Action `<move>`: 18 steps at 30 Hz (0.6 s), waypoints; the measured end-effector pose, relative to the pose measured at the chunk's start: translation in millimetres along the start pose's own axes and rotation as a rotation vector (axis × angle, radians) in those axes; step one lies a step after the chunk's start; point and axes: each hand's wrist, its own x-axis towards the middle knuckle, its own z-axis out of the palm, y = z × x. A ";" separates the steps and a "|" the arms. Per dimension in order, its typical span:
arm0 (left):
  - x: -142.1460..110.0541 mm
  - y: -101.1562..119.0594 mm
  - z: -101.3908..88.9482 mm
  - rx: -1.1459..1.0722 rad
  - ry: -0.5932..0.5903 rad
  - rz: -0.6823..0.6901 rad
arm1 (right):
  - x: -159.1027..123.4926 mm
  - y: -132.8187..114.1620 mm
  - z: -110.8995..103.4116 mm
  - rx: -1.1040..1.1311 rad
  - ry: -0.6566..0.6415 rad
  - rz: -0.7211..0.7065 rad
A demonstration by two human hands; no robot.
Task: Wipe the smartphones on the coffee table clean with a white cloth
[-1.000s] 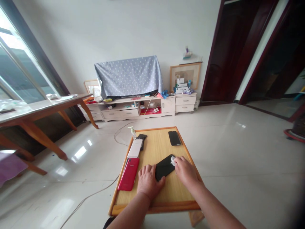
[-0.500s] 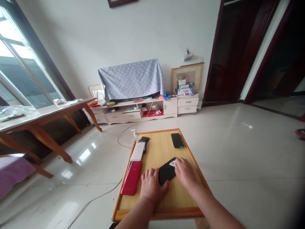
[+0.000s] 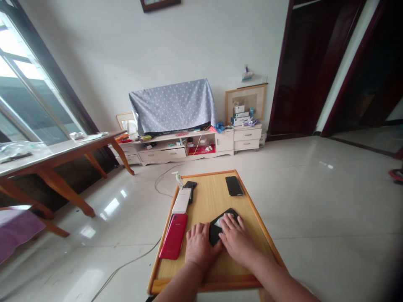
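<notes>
A black smartphone (image 3: 214,234) lies slanted on the small wooden table (image 3: 206,191). My left hand (image 3: 201,242) grips its near left end, thumb along the near edge and fingers at the far side. My right hand (image 3: 236,237) holds a white wipe (image 3: 219,222) down on the phone's surface, its fingers laid over the wipe and covering much of it. To the left of my left hand is a red phone (image 3: 174,235). Beyond it are a white phone (image 3: 182,200) and a dark phone (image 3: 190,185) partly under it.
Another black phone (image 3: 234,186) lies at the table's far right. A pump bottle (image 3: 178,179) stands at the far left corner. A cable (image 3: 126,263) runs over the tiled floor. A low white cabinet (image 3: 225,141) lines the wall, and a larger table (image 3: 91,142) stands left.
My right hand has slid left across the phone with the wipe, its fingers changing from a pinch to lying flatter. My left hand stays on the phone's near left end.
</notes>
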 end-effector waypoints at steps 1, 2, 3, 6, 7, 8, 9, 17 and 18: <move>0.0 -0.5 0.8 -0.005 0.006 0.001 | -1.5 -0.9 2.7 0.001 -0.025 -0.018; -0.1 -0.8 1.4 -0.007 0.012 0.002 | -2.3 -0.8 4.1 0.001 -0.040 -0.031; -0.2 -0.9 1.6 -0.008 0.017 0.003 | -2.3 0.5 4.1 -0.002 -0.049 -0.037; -0.9 0.5 0.5 -0.003 0.018 -0.003 | 2.3 12.1 -3.2 -0.036 -0.054 0.030; -1.0 1.1 -0.2 0.000 0.013 -0.008 | 4.6 16.5 -6.7 -0.052 -0.053 0.078; -1.1 1.5 -0.6 0.000 0.009 -0.010 | 6.7 19.9 -9.7 -0.064 -0.052 0.126; -1.0 1.6 -0.9 -0.002 0.006 -0.011 | 8.3 21.5 -12.0 -0.072 -0.053 0.163; 1.3 -5.9 4.2 -0.020 -0.029 -0.003 | -2.3 -19.5 -6.6 0.070 -0.125 -0.081; 1.2 -5.9 4.1 -0.019 -0.035 -0.006 | -2.2 -20.5 -7.1 0.082 -0.129 -0.098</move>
